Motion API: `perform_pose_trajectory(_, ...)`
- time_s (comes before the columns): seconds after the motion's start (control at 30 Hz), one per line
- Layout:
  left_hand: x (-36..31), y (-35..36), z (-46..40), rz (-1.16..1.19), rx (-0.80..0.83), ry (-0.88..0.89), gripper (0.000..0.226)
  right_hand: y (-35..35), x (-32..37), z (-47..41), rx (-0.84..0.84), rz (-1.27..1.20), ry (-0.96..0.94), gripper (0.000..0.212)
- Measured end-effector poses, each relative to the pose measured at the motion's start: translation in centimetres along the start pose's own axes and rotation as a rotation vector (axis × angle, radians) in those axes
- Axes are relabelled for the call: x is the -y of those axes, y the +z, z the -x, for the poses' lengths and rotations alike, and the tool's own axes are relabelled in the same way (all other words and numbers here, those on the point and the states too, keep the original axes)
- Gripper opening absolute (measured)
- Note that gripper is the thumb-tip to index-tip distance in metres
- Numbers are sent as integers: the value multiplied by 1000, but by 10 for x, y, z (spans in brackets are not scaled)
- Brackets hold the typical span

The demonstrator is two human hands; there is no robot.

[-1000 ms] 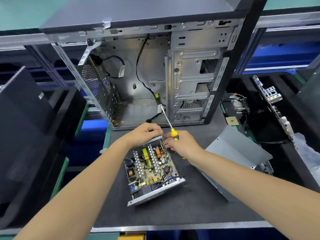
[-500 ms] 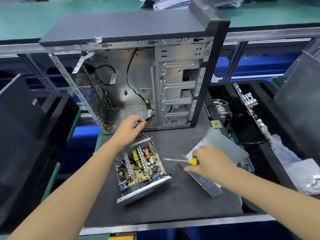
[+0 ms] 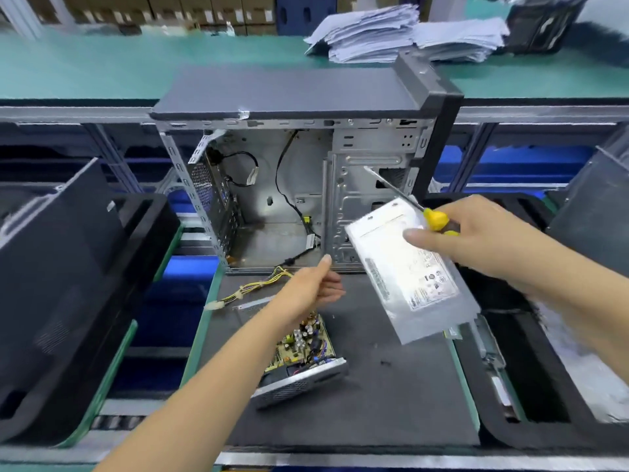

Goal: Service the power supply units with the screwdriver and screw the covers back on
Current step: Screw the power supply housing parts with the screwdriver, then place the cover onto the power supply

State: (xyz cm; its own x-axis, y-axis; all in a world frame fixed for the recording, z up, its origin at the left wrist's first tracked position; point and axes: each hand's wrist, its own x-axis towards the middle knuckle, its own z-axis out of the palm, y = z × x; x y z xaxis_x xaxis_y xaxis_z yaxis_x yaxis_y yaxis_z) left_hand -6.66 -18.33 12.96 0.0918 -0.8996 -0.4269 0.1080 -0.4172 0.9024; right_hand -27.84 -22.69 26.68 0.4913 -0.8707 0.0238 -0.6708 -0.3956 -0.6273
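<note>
My right hand (image 3: 476, 243) grips both cover (image 3: 413, 270) and screwdriver (image 3: 432, 218) above the mat; left hand (image 3: 315, 287) hovers open over the bare power supply (image 3: 306, 352); I'd square the edges before seating.

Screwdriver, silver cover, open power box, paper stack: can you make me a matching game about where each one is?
Things:
1. screwdriver
2. silver cover
3. open power supply
4. paper stack

Places:
A. lying on the dark mat
B. on the green bench behind the computer case
C. lifted above the mat, pinched in the right hand
D. yellow handle gripped in the right hand, tip pointing at the case

Pairs: 1-D, 2-C, 3-A, 4-B
</note>
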Motion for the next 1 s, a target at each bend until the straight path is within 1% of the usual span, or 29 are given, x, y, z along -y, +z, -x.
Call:
perform_pose_trajectory(0.07,6,-6,0,126,36,-72,68,2,4,-6,143,-355,80,36)
perform_pose_trajectory(0.13,14,-19,3,296,108,-123,75,17,0,-12,247,-611,117,27)
perform_pose_trajectory(0.2,22,-37,7,466,158,-120,77,40,-9,-20,303,-835,147,24)
perform_pose_trajectory(0.23,25,-46,11,521,147,-118,75,52,-14,-24,327,-937,170,22)
perform_pose_trajectory(0.33,29,-77,23,578,102,-105,71,88,-25,-35,385,-1120,246,30)
perform_pose_trajectory(0.43,31,-112,38,518,117,-49,75,120,-37,-42,412,-1165,337,30)
perform_pose_trajectory(0.5,37,-131,46,366,114,-29,79,140,-46,-43,449,-1115,384,33)
perform_pose_trajectory(0.57,49,-143,52,255,76,-80,84,159,-51,-42,507,-1062,433,34)
perform_pose_trajectory(0.67,72,-145,60,249,13,-169,84,183,-57,-40,593,-1028,554,46)
perform_pose_trajectory(0.73,85,-143,61,226,-38,-211,85,193,-62,-39,617,-1028,573,57)
perform_pose_trajectory(0.8,93,-141,62,226,-68,-224,83,197,-69,-40,665,-1048,554,62)
perform_pose_trajectory(0.9,101,-138,62,244,-68,-235,78,199,-76,-44,723,-1047,516,54)
perform_pose_trajectory(0.97,106,-134,61,244,-69,-238,72,202,-78,-45,725,-974,496,43)
perform_pose_trajectory(1.0,107,-132,60,232,-82,-241,73,205,-78,-46,717,-937,503,42)
